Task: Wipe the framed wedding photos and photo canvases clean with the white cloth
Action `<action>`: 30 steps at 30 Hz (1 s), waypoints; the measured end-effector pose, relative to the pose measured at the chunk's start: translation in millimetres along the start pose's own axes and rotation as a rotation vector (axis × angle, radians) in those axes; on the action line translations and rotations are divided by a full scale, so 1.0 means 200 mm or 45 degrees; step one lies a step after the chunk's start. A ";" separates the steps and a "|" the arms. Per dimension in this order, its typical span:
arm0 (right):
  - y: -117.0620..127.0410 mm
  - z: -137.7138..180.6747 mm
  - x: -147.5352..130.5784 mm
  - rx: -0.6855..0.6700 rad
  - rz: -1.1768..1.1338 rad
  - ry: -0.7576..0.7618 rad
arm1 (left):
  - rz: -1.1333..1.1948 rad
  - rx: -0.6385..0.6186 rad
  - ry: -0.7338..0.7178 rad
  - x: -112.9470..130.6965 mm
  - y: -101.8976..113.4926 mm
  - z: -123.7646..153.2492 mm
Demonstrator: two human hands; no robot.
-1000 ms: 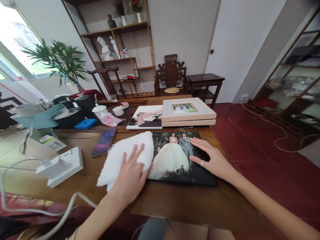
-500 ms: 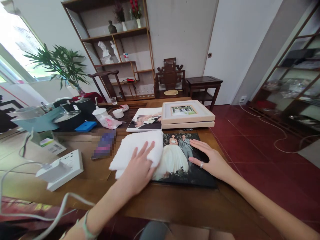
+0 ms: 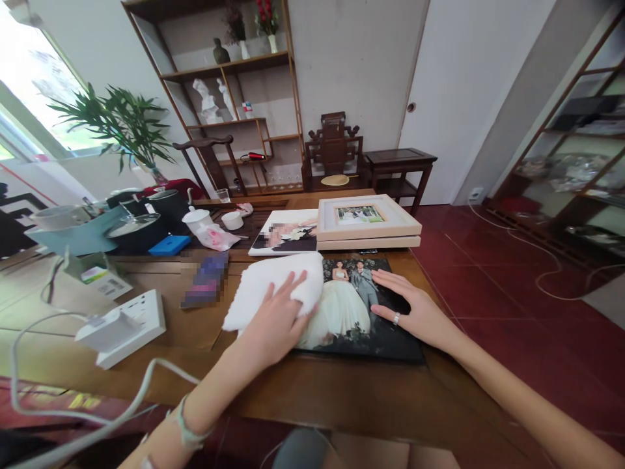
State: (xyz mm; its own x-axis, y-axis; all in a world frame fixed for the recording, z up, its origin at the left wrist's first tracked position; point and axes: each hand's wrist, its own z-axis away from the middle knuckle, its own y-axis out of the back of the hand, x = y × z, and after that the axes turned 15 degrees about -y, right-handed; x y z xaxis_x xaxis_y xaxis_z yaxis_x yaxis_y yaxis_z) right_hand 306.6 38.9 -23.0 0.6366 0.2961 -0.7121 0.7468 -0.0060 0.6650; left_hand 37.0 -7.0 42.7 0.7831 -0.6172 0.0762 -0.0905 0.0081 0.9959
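A dark photo print [image 3: 385, 329] of a couple in wedding clothes lies flat on the wooden table in front of me. Its left part is covered by a folded white towel [image 3: 261, 286]. My left hand [image 3: 278, 322] rests on the towel with its fingers stretched out and spread, pressing it down. On the right side of the print lies my right hand [image 3: 417, 312], open, fingertips touching the picture; it wears a ring and holds nothing.
Behind the print are stacked pale wooden frames [image 3: 390, 221] and another photo board [image 3: 263, 238]. Leftward lie a power strip [image 3: 151, 326], a small open box [image 3: 105, 280], a blue box [image 3: 169, 245], a white teapot [image 3: 195, 221] and a dark pot [image 3: 134, 231]. A white cable [image 3: 141, 391] loops near my left forearm.
My left hand and the towel have shifted slightly to the right over the print. My right hand stays at nearly the same place.
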 end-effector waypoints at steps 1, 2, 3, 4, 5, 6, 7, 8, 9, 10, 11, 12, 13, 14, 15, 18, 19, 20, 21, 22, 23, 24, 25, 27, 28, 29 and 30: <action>0.00 0.00 0.00 0.004 -0.010 0.002 | -0.019 0.021 0.022 -0.03 0.00 -0.03; 0.00 -0.01 0.00 0.009 -0.021 0.003 | -0.035 0.042 0.037 -0.05 -0.01 -0.05; 0.00 -0.01 -0.01 0.015 -0.033 0.003 | -0.045 0.060 0.045 -0.05 -0.02 -0.06; 0.00 -0.01 -0.01 0.019 -0.043 0.001 | -0.050 0.072 0.044 -0.03 -0.02 -0.07; 0.00 -0.02 -0.01 0.024 -0.049 -0.001 | -0.049 0.078 0.030 0.00 -0.03 -0.07; 0.00 -0.02 -0.01 0.026 -0.053 -0.003 | -0.042 0.082 0.006 0.05 -0.04 -0.06; 0.00 -0.02 -0.01 0.027 -0.053 -0.005 | -0.027 0.083 -0.031 0.11 -0.05 -0.04; 0.01 -0.02 -0.01 0.026 -0.051 -0.004 | -0.006 0.080 -0.083 0.17 -0.06 -0.02; 0.01 -0.02 -0.01 0.021 -0.047 0.001 | 0.021 0.076 -0.143 0.24 -0.06 0.01; 0.01 -0.02 -0.01 0.013 -0.043 0.008 | 0.056 0.074 -0.209 0.29 -0.07 0.03; 0.01 -0.02 -0.01 0.003 -0.038 0.016 | 0.087 0.070 -0.266 0.33 -0.07 0.05; 0.01 -0.02 -0.01 -0.008 -0.033 0.021 | 0.114 0.058 -0.306 0.36 -0.06 0.07; 0.01 -0.02 -0.01 -0.017 -0.027 0.023 | 0.132 0.040 -0.323 0.36 -0.06 0.07; 0.01 -0.02 -0.01 -0.022 -0.022 0.021 | 0.137 0.019 -0.312 0.35 -0.05 0.06; 0.01 -0.02 -0.01 -0.024 -0.017 0.016 | 0.130 0.002 -0.278 0.32 -0.04 0.05; 0.01 -0.02 -0.01 -0.015 -0.013 0.005 | 0.066 0.007 -0.088 0.17 -0.03 -0.04; 0.01 -0.02 -0.02 -0.009 -0.018 0.006 | 0.045 0.028 -0.021 0.11 -0.03 -0.06; 0.01 -0.02 -0.02 -0.004 -0.026 0.009 | 0.026 0.055 0.033 0.06 -0.03 -0.09; 0.01 -0.01 -0.02 0.001 -0.036 0.013 | 0.009 0.081 0.073 0.02 -0.03 -0.11; 0.00 -0.01 -0.02 0.005 -0.047 0.018 | -0.010 0.106 0.096 -0.01 -0.04 -0.12; 0.00 -0.01 -0.02 0.006 -0.056 0.020 | -0.031 0.129 0.104 -0.02 -0.04 -0.12; 0.00 -0.01 -0.02 0.005 -0.062 0.021 | -0.050 0.143 0.099 -0.02 -0.05 -0.12; 0.00 -0.01 -0.03 0.003 -0.064 0.021 | -0.062 0.149 0.083 -0.01 -0.05 -0.13; 0.00 -0.02 -0.02 -0.003 -0.058 0.021 | -0.056 0.141 0.018 0.03 -0.06 -0.13; 0.00 -0.02 -0.02 -0.005 -0.054 0.023 | -0.038 0.131 -0.032 0.06 -0.06 -0.15; 0.00 -0.02 -0.02 -0.005 -0.050 0.026 | -0.016 0.117 -0.089 0.08 -0.06 -0.16; 0.00 -0.02 -0.02 0.000 -0.048 0.030 | 0.005 0.106 -0.147 0.11 -0.05 -0.19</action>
State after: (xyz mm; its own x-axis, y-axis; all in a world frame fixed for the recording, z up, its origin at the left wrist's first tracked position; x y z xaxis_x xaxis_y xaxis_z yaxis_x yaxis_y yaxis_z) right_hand 303.5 41.1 -19.2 0.6031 0.3182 -0.7315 0.7703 0.0059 0.6377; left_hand 77.7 9.0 35.5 0.7073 -0.7035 0.0691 -0.1482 -0.0519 0.9876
